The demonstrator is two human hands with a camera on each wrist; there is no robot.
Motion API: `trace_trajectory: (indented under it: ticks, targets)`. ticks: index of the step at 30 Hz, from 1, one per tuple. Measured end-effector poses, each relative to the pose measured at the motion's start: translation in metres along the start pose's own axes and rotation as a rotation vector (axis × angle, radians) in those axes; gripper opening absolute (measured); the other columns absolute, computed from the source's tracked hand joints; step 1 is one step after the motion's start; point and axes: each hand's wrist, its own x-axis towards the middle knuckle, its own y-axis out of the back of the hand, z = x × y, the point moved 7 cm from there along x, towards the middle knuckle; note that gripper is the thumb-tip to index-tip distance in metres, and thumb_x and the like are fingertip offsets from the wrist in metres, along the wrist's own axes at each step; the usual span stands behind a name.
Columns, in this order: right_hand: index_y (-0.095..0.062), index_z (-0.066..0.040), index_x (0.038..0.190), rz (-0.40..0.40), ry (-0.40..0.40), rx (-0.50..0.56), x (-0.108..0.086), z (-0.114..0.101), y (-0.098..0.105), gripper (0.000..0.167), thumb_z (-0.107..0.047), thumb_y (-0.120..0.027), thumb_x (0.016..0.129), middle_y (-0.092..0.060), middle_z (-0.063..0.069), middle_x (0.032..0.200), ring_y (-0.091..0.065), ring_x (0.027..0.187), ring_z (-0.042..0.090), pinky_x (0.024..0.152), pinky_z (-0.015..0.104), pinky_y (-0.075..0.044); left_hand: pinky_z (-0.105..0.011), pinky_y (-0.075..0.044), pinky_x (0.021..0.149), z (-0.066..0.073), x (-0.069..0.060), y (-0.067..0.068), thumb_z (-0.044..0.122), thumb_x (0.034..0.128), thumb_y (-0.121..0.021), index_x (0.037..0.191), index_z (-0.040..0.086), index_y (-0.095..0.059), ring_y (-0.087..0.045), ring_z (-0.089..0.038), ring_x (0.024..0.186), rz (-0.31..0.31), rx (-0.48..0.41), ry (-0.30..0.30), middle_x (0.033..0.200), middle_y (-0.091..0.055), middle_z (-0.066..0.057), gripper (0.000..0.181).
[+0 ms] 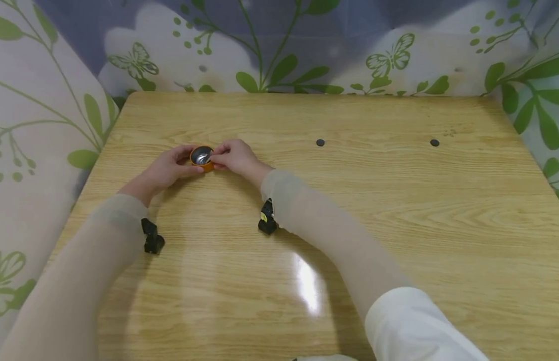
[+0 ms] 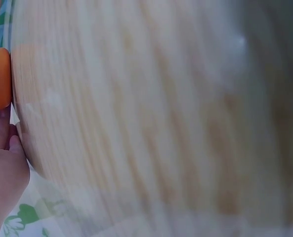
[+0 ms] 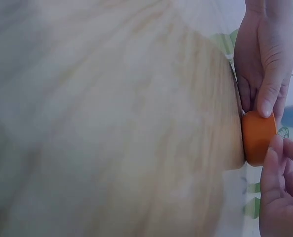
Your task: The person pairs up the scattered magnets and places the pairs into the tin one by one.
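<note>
A small orange bowl point(image 1: 208, 168) with a shiny metallic inside stands on the wooden table, left of the middle. The left hand point(image 1: 164, 168) holds it from the left, thumb on the near side and fingers round the far side. On the right of the bowl is the right hand point(image 1: 236, 158), its thumb and forefinger drawn together at the rim, their tips over the opening. Whether they pinch some small thing or the rim itself cannot be made out. In the right wrist view the bowl point(image 3: 259, 140) sits between the left thumb and the right fingertips.
Two small dark discs point(image 1: 320, 143) point(image 1: 434, 143) lie apart on the table point(image 1: 374, 215) to the right. A cloth with leaves and butterflies point(image 1: 284, 65) hangs behind the table's far edge and along its sides. A black device point(image 1: 268, 218) is strapped at the right wrist.
</note>
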Motion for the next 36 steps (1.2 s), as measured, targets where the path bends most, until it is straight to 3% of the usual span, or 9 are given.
trace_trajectory:
  ticks: [8, 19, 28, 36]
  targets:
    - [-0.063, 0.006, 0.102, 0.003, 0.043, -0.079, -0.012, 0.0, 0.016, 0.018, -0.007, -0.062, 0.09, -0.064, 0.013, 0.092, -0.065, 0.083, 0.022, 0.07, 0.024, -0.053, -0.043, -0.023, 0.107, -0.005, 0.004, 0.005, 0.026, 0.0841, -0.071, 0.143, 0.005, -0.032, -0.032, -0.028, 0.132, 0.001, 0.02, -0.021, 0.145, -0.033, -0.015, 0.074]
    - [-0.064, 0.004, 0.1, -0.012, 0.029, -0.173, -0.024, 0.007, 0.037, 0.018, -0.011, -0.061, 0.091, -0.065, 0.011, 0.089, -0.062, 0.077, 0.014, 0.067, 0.022, -0.051, -0.044, -0.025, 0.107, -0.006, 0.0, 0.009, 0.025, 0.0856, -0.069, 0.145, 0.005, -0.029, -0.028, -0.029, 0.134, 0.004, 0.02, -0.018, 0.147, -0.029, -0.016, 0.074]
    - [-0.066, 0.003, 0.097, -0.079, -0.009, -0.261, -0.053, 0.019, 0.061, 0.018, -0.013, -0.062, 0.09, -0.065, 0.006, 0.083, -0.06, 0.076, 0.012, 0.072, 0.023, -0.051, -0.044, -0.025, 0.107, -0.009, 0.002, 0.006, 0.032, 0.0829, -0.071, 0.145, 0.005, -0.028, -0.03, -0.03, 0.133, 0.002, 0.038, -0.002, 0.146, -0.031, -0.017, 0.08]
    - [-0.064, 0.002, 0.104, -0.088, -0.074, -0.312, -0.089, 0.033, 0.105, 0.022, -0.015, -0.06, 0.092, -0.065, 0.01, 0.093, -0.061, 0.083, 0.015, 0.076, 0.026, -0.052, -0.045, -0.025, 0.107, -0.006, 0.003, 0.002, 0.034, 0.0823, -0.071, 0.146, 0.006, -0.026, -0.029, -0.031, 0.133, -0.003, 0.042, -0.002, 0.147, -0.03, -0.017, 0.083]
